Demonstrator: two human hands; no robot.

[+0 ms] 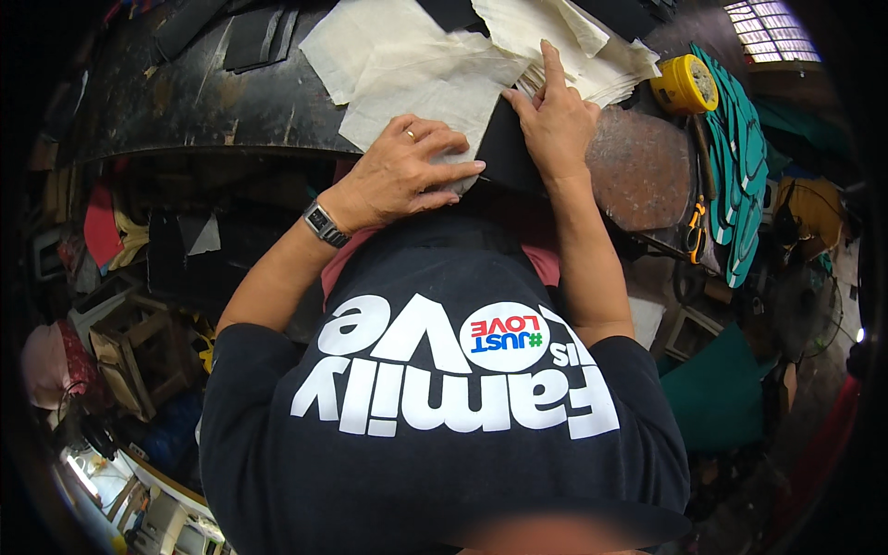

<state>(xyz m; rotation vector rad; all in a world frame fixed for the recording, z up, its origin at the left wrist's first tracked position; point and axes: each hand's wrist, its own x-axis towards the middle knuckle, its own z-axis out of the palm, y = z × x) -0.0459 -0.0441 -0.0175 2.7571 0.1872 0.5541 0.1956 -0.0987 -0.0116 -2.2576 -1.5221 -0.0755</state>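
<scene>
A piece of cream cloth (427, 85) lies on the dark worktable, its near corner drooping over the table edge. Across that near part rests my left hand (412, 169), fingers apart and slightly bent, thumb beside the corner. A ring and a wristwatch are on that side. To the right, my right hand (560, 129) has its index finger stretched over a stack of cream cloth pieces (615, 74). Its thumb points left, near the first cloth's right edge, and its other fingers are curled. What lies under either palm is hidden.
Dark sheets (261, 39) lie at the table's far left. A yellow tub (684, 85) stands right of the stack. Green strap-like pieces (737, 176) hang at the right, near orange-handled scissors (696, 231). A brown board (643, 171) sits beside my right forearm. A wooden stool (139, 356) stands at left.
</scene>
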